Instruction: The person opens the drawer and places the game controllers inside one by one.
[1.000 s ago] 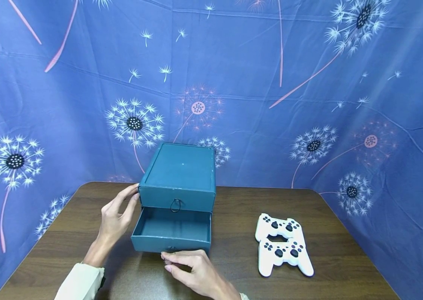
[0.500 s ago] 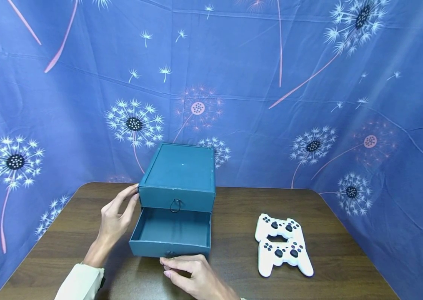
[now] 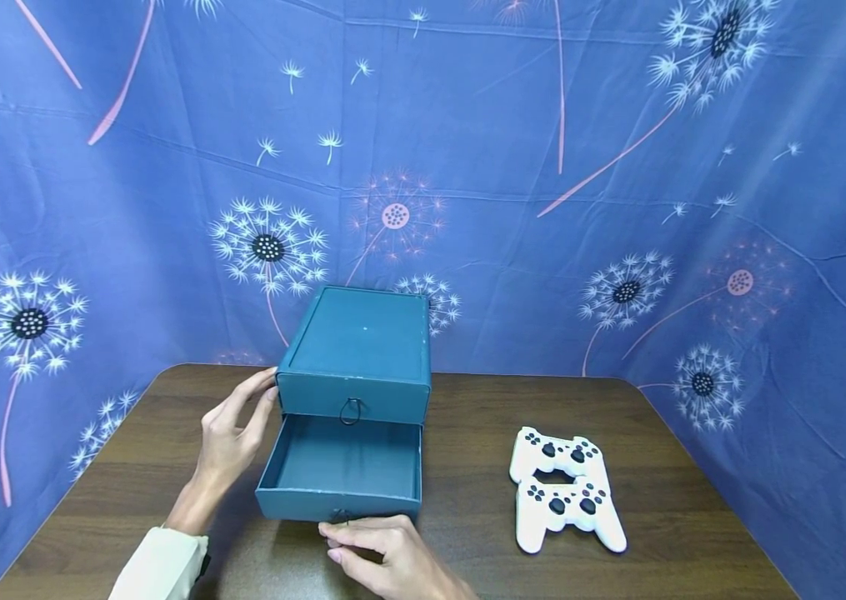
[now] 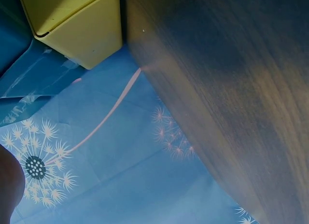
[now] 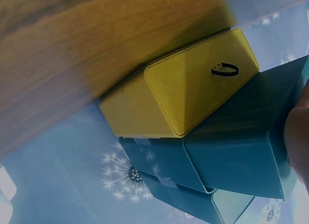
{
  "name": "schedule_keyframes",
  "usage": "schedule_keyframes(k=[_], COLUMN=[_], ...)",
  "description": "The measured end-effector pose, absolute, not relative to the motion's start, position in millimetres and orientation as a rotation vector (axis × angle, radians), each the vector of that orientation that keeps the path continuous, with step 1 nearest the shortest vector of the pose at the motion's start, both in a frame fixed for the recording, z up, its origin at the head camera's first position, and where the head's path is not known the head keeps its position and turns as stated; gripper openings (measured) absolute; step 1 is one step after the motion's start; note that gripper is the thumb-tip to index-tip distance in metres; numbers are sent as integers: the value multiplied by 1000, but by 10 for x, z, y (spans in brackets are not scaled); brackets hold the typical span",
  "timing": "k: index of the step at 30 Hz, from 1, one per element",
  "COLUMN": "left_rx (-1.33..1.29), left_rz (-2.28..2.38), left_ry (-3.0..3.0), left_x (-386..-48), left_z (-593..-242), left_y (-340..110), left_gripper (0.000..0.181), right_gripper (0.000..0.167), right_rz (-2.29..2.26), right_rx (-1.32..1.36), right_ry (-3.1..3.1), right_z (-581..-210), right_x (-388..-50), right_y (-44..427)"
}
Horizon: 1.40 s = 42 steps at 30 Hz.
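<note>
The lower teal drawer (image 3: pixel 295 504) is pulled out, beneath the closed upper drawer (image 3: pixel 392 402) and above a yellow box (image 5: pixel 198 89). My right hand (image 3: pixel 396 554) pinches the ring (image 3: pixel 341 515) on its front. My left hand (image 3: pixel 229 437), fingers extended, touches the upper drawer unit's left side. Two white game controllers (image 3: pixel 573 497) lie rightward on the wooden table (image 3: pixel 475 475), before a blue dandelion-print cloth (image 3: pixel 498 275).

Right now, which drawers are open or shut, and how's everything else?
Upper teal drawer: shut.
Upper ring handle: hanging down.
Lower teal drawer: open, nothing visible inside.
Yellow drawer: shut.
White controllers: both lying buttons up.
Left fingers: against the teal cabinet.
Right fingers: pinching the lower handle.
</note>
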<state>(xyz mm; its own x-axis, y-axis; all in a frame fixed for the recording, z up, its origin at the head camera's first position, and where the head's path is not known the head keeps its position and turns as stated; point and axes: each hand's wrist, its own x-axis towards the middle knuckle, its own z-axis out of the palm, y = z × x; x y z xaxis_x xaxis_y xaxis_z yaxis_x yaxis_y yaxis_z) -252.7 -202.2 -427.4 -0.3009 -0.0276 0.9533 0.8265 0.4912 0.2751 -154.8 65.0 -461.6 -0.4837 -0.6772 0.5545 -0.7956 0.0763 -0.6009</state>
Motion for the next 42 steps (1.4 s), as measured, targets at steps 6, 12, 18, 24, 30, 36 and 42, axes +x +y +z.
schedule_keyframes(k=[6,12,18,24,30,36,42], left_rx=[-690,-695,-687,-692,-696,-700,-700], left_rz=[-991,-988,-989,-994,-990,-982,-981], left_ry=[-1671,-1658,-1670,-1670,-1658,-1654,-1663], left_x=[-2517,-2523,-2509,-2510,-2524,-2531,-2520], left_z=[-4269,-4273,-4265,-4266,-4274,-4269,-4269], left_y=[-2020,-2021,-2018,-2019,-2026,-2025,-2027], left_gripper=[43,43,49,36,27,29,31], right_gripper=[28,28,27,29,30,31,33], right_rz=[1394,1368,1377,1381,1464,1449,1488], right_rx=[1525,1545,1543,1557,1586,1605,1572], right_ry=[-2224,-2222,-2246,-2259,-2245,-2230,-2285], right_z=[-4610,-4611,-4591,-4605,-4609,-4607,-4599], right_x=[-1524,-1506,-1476,-1469,-1455,-1451,-1412], right_y=[655,665,679,686,691,692,700])
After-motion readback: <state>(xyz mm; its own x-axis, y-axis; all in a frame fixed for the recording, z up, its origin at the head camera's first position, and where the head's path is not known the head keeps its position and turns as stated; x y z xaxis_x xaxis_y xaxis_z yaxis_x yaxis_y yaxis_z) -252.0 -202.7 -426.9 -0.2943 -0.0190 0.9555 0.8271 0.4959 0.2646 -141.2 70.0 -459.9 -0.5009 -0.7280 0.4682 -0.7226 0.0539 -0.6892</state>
